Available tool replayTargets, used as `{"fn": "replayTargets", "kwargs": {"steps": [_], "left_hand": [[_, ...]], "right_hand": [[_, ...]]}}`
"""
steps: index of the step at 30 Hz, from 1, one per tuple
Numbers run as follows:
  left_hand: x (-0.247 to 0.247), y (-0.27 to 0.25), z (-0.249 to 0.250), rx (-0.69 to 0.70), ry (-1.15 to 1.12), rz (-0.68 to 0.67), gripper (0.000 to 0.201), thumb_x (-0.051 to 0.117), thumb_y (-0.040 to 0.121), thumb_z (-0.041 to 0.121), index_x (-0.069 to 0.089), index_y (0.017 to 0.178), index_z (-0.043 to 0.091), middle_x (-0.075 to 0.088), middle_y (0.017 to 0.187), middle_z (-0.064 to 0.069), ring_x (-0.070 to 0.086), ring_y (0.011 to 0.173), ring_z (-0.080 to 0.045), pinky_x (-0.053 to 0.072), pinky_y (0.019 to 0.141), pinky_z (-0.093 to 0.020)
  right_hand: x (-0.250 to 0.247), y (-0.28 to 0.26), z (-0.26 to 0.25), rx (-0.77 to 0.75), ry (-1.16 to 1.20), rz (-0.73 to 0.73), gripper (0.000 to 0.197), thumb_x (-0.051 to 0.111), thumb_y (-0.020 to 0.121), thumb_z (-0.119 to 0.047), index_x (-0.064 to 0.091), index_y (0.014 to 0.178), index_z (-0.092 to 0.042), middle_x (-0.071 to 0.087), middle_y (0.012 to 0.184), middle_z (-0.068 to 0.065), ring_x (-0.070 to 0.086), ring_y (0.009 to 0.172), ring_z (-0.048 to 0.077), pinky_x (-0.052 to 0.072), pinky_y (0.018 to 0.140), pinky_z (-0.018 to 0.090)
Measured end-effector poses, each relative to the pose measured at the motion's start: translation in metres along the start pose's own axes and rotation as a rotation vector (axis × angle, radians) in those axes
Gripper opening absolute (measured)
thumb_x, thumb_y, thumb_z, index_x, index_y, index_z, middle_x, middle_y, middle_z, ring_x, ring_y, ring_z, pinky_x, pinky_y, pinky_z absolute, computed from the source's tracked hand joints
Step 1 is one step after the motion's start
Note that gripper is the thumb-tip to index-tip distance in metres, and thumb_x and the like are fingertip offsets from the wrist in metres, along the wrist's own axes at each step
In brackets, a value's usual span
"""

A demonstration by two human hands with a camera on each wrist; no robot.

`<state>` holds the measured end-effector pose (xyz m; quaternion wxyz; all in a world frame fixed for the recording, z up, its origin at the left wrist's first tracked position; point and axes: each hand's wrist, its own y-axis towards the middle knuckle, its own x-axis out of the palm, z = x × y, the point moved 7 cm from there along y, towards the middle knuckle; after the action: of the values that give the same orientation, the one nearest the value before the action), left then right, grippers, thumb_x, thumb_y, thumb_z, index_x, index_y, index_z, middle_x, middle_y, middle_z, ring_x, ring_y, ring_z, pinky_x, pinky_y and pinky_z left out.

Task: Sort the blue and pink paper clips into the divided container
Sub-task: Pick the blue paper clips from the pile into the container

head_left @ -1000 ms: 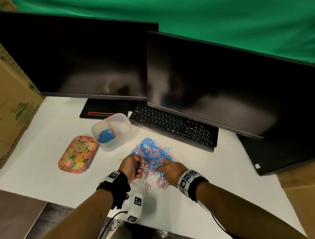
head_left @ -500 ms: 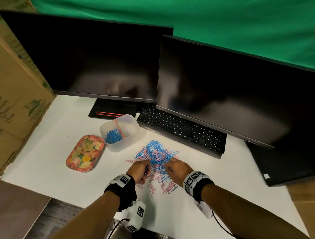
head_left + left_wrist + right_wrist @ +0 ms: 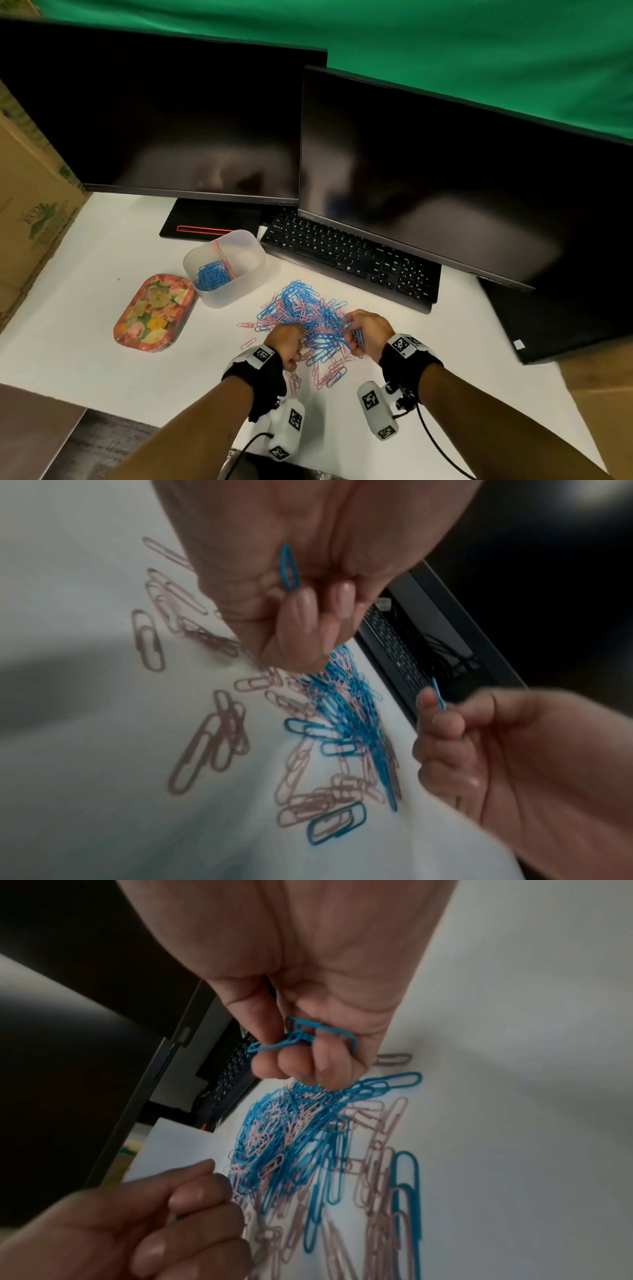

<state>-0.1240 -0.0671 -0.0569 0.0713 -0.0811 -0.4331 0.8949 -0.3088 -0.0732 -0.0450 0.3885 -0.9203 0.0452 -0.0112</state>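
The left hand's fingers (image 3: pixel 301 620) are curled into the palm around a blue clip (image 3: pixel 289 566), one end poking out at the top centre of the left wrist view. Tucking it there likely leaves the fingertips free to pick more from the pile. The right hand's fingers (image 3: pixel 329 1058) are curled too, pinching a small bunch of blue clips (image 3: pixel 301 1038) against the thumb at the middle of the right wrist view; gathering several before a trip probably saves journeys.

In the head view the left hand (image 3: pixel 286 344) and right hand (image 3: pixel 368 334) sit low in the frame on either side of the pile (image 3: pixel 308 318), a tangle of blue and pink clips at the centre. Both fists hover just over its near edge. Loose pink clips (image 3: pixel 325 373) lie between the wrists, seemingly left aside while blue is collected first.

The container (image 3: pixel 253 270) stands up and left of the pile. Its left compartment holds blue clips (image 3: pixel 212 275); the right one looks empty, so pink sorting seems not yet begun. A floral tray (image 3: pixel 154 311) lies left of the container, a keyboard (image 3: pixel 349 253) and two dark monitors (image 3: pixel 154 120) above.
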Motion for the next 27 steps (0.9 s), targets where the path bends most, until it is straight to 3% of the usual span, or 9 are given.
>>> {"fn": "replayTargets", "kwargs": {"steps": [5,7,9,13,16,18,20,23,27], "left_hand": [[0.006,-0.002,0.013,0.080,0.166,-0.025,0.021,0.042,0.091,0.013,0.056,0.075,0.011,0.046,0.062,-0.010,0.040,0.044,-0.019,0.029,0.048,-0.017],[0.009,-0.006,0.026,0.251,0.428,0.031,0.023,0.050,0.093,0.027,0.062,0.086,0.009,0.060,0.077,-0.018,0.060,0.066,-0.028,0.043,0.059,-0.024],[0.018,-0.009,0.033,0.437,0.783,0.061,0.021,0.056,0.090,0.037,0.061,0.089,0.017,0.066,0.083,-0.006,0.062,0.079,-0.024,0.052,0.072,-0.029],[0.033,-0.011,0.031,0.590,1.225,0.091,0.019,0.053,0.091,0.034,0.058,0.107,0.024,0.067,0.105,0.001,0.063,0.098,-0.023,0.048,0.080,-0.029],[0.030,-0.008,0.030,0.578,1.215,0.115,0.017,0.051,0.093,0.034,0.057,0.098,0.020,0.066,0.097,-0.002,0.063,0.092,-0.024,0.049,0.076,-0.031],[0.026,-0.006,0.030,0.557,1.202,0.123,0.011,0.050,0.091,0.031,0.055,0.092,0.021,0.067,0.095,-0.003,0.062,0.088,-0.023,0.048,0.071,-0.029],[0.020,-0.006,0.032,0.549,1.143,0.146,0.005,0.049,0.090,0.026,0.054,0.088,0.025,0.068,0.094,-0.002,0.063,0.087,-0.023,0.046,0.068,-0.027],[0.007,-0.009,0.037,0.527,1.019,0.171,0.011,0.050,0.090,0.024,0.060,0.093,0.022,0.068,0.093,-0.001,0.064,0.088,-0.022,0.052,0.074,-0.030],[-0.011,-0.010,0.039,0.501,0.870,0.180,0.006,0.054,0.088,0.026,0.056,0.083,0.025,0.069,0.091,-0.002,0.065,0.087,-0.022,0.055,0.080,-0.033]], "right_hand": [[0.007,-0.012,0.004,0.048,0.026,-0.098,0.046,0.026,0.082,0.008,0.061,0.107,-0.009,0.051,0.058,0.014,0.038,0.046,0.019,0.026,0.048,0.022],[0.009,-0.013,0.008,0.057,0.017,-0.105,0.041,0.026,0.081,0.008,0.061,0.098,-0.007,0.049,0.058,0.013,0.038,0.045,0.018,0.026,0.047,0.020],[0.008,-0.010,0.012,0.056,-0.003,-0.091,0.033,0.028,0.079,0.007,0.058,0.085,-0.006,0.045,0.056,0.011,0.036,0.044,0.017,0.023,0.047,0.019],[0.006,-0.008,0.008,-0.043,-0.281,-0.065,0.015,0.043,0.065,-0.010,0.055,0.073,-0.013,0.037,0.057,0.004,0.032,0.045,0.015,0.022,0.046,0.019],[0.007,-0.014,0.002,-0.261,-0.774,-0.057,0.005,0.053,0.081,-0.021,0.054,0.080,-0.026,0.052,0.068,-0.006,0.048,0.062,0.014,0.043,0.061,0.027],[0.011,-0.021,0.003,-0.358,-0.998,-0.066,0.012,0.054,0.083,-0.020,0.055,0.090,-0.030,0.054,0.073,-0.011,0.049,0.065,0.013,0.043,0.065,0.024],[0.017,-0.025,0.004,-0.435,-1.204,-0.064,0.021,0.054,0.086,-0.022,0.055,0.104,-0.033,0.063,0.094,-0.009,0.056,0.080,0.017,0.044,0.073,0.023],[0.027,-0.021,0.003,-0.492,-1.341,-0.073,0.029,0.052,0.091,-0.026,0.053,0.118,-0.035,0.063,0.122,0.000,0.060,0.108,0.025,0.049,0.091,0.030],[0.039,-0.015,0.000,-0.518,-1.480,-0.111,0.025,0.045,0.094,-0.023,0.058,0.116,-0.025,0.063,0.120,0.004,0.059,0.108,0.028,0.047,0.092,0.031]]}}
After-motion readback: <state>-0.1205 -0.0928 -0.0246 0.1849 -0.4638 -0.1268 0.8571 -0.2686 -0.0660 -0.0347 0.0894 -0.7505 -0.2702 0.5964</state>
